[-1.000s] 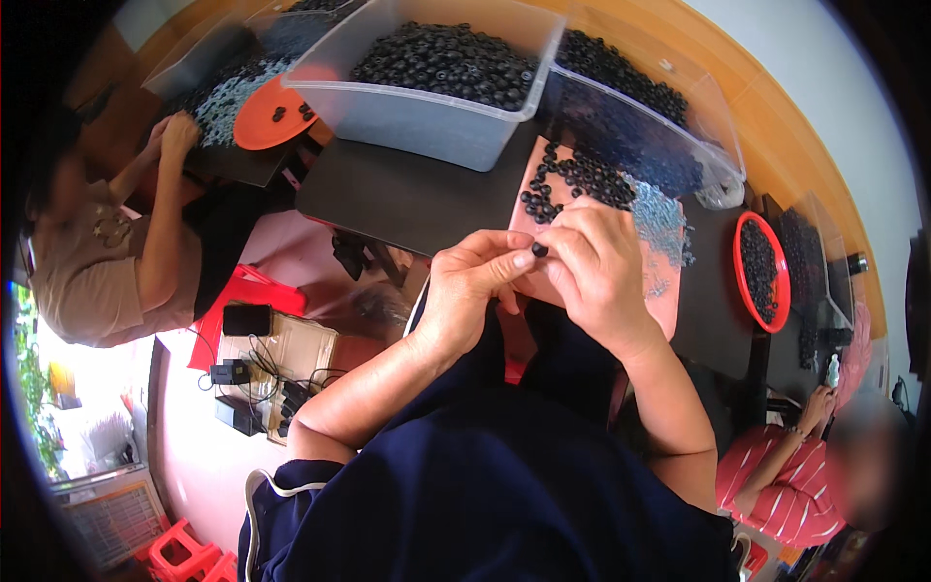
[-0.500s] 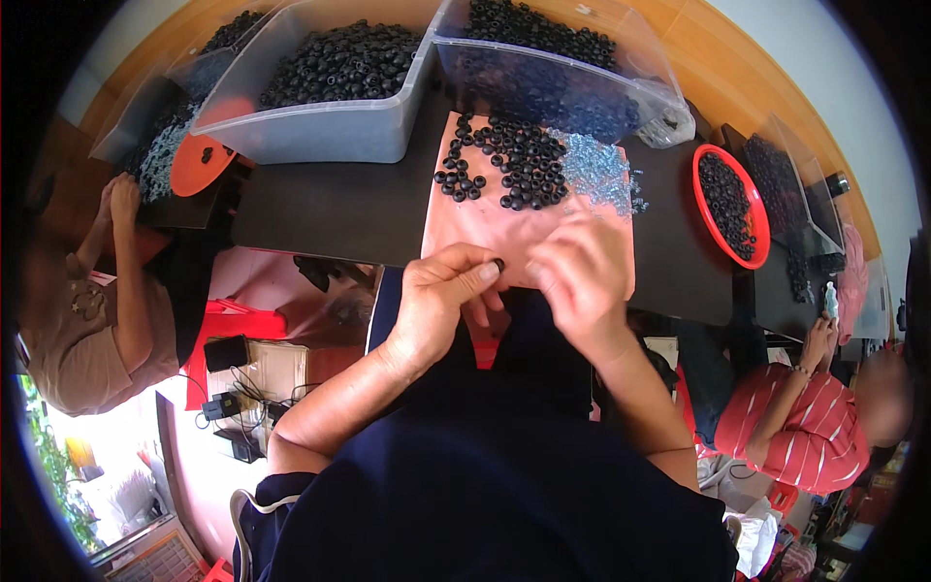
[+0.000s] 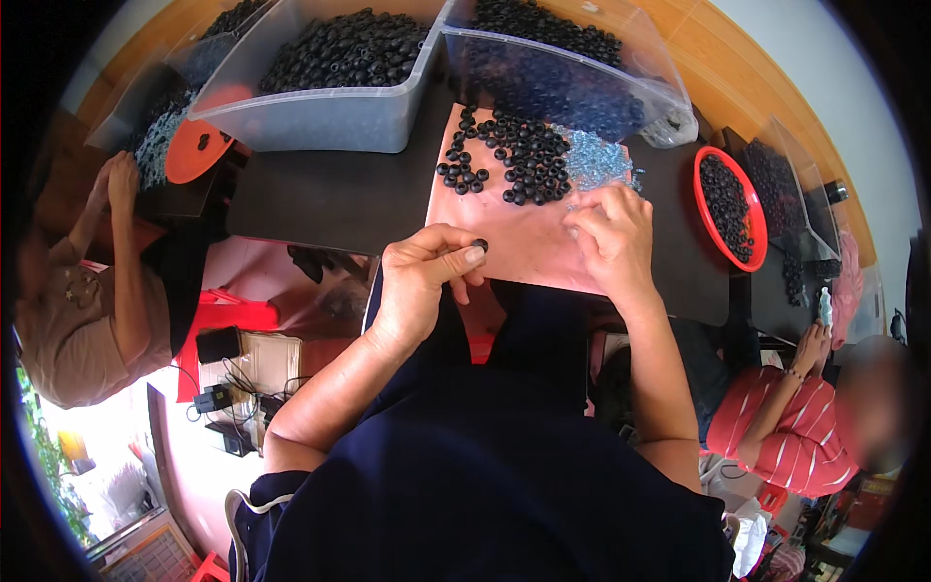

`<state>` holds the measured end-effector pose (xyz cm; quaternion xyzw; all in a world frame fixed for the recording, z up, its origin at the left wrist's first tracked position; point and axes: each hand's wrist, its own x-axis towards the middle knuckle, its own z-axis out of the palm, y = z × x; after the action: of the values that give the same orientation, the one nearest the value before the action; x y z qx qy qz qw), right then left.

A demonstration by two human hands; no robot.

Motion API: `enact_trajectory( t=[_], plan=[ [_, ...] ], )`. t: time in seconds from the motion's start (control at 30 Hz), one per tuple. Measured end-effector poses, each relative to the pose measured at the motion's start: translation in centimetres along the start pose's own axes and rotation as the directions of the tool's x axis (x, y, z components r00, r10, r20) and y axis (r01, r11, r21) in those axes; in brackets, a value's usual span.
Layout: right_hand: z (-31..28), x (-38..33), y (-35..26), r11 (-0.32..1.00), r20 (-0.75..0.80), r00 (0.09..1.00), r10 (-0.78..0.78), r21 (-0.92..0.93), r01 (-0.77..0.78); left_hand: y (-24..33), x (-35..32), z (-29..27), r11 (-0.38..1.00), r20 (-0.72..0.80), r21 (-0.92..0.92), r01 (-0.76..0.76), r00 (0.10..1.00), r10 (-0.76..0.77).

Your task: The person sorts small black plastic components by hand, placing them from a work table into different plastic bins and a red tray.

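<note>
My left hand (image 3: 427, 276) is closed in a pinch on a small black ring-shaped piece (image 3: 480, 244), held between thumb and forefinger just past the near edge of a pink mat (image 3: 524, 257). To the right, my right hand (image 3: 621, 238) hovers over the mat's right side, fingers loosely bent and apart; nothing can be made out in them. Beyond it lies a heap of small clear bluish pieces (image 3: 596, 160). Beside that heap, round black pieces with holes (image 3: 538, 160) are spread over the mat's far part.
Large clear plastic bins (image 3: 330, 121) of black pieces stand behind the mat. A red bowl (image 3: 702, 209) with black pieces is on the dark table (image 3: 310, 199) to the right, an orange dish (image 3: 184, 160) at left. One person (image 3: 87, 320) works at each side.
My right hand has moved away from the left, rightward and toward the clear pieces. My left hand has shifted slightly left and up, still pinching the black piece.
</note>
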<state>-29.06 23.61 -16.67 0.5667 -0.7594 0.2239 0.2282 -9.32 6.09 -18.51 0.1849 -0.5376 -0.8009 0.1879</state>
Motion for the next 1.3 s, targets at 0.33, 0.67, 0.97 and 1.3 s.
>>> enact_trajectory(
  t=[0.33, 0.67, 0.97, 1.3],
  plan=[
    [-1.1, -0.1, 0.3, 1.000, 0.088, 0.996, 0.017, -0.025, -0.015, -0.2, -0.2, -0.4, 0.998, 0.020, -0.062, -0.001, 1.000, 0.003],
    [-0.5, 0.4, 0.4, 0.995, -0.014, 0.996, 0.087, 0.052, -0.086, -0.3, -0.2, -0.2, 0.992, -0.003, -0.123, -0.018, 1.000, 0.018],
    [1.7, 1.8, -2.5, 0.999, -0.006, 0.999, -0.034, 0.022, 0.034, -0.6, -0.2, -0.3, 0.993, 0.004, -0.114, -0.029, 1.000, 0.029],
    [2.2, 1.8, -3.1, 0.998, 0.059, 0.998, -0.026, -0.063, 0.030, -0.7, -0.3, -0.7, 0.992, 0.044, -0.118, -0.034, 0.998, 0.040]
  ],
)
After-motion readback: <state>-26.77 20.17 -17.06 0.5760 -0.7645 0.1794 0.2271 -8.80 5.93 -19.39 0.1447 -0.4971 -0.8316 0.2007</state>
